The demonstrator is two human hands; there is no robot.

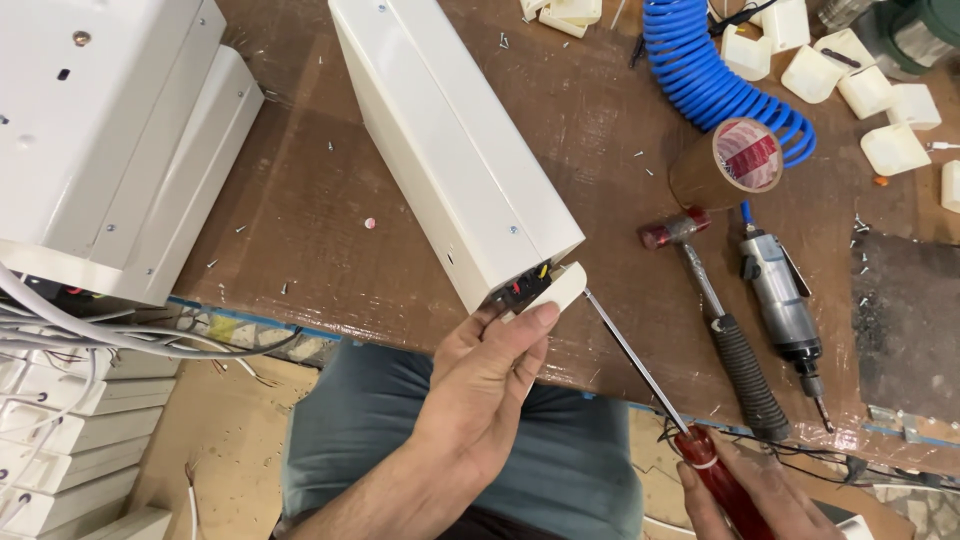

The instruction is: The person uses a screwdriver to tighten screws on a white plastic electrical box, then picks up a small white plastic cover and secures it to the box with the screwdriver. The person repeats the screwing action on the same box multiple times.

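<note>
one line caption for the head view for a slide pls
Left hand presses a white end cap onto a long white metal housing while the right hand works a red-handled screwdriver at it.

There is one camera, on the person's head. It looks steeply down, from close, over the near edge of the brown tabletop (330,200) and the lap.

1. Bare brown tabletop (330,230) lies open left of the long white housing (450,140), up to the stacked white casings (110,130)
2. Right of the housing, a hammer (715,320), pneumatic driver (785,310), tape roll (728,162) and coiled blue hose (700,70) crowd the surface
3. The screwdriver (640,365) shaft crosses the gap between housing end and hammer
</note>
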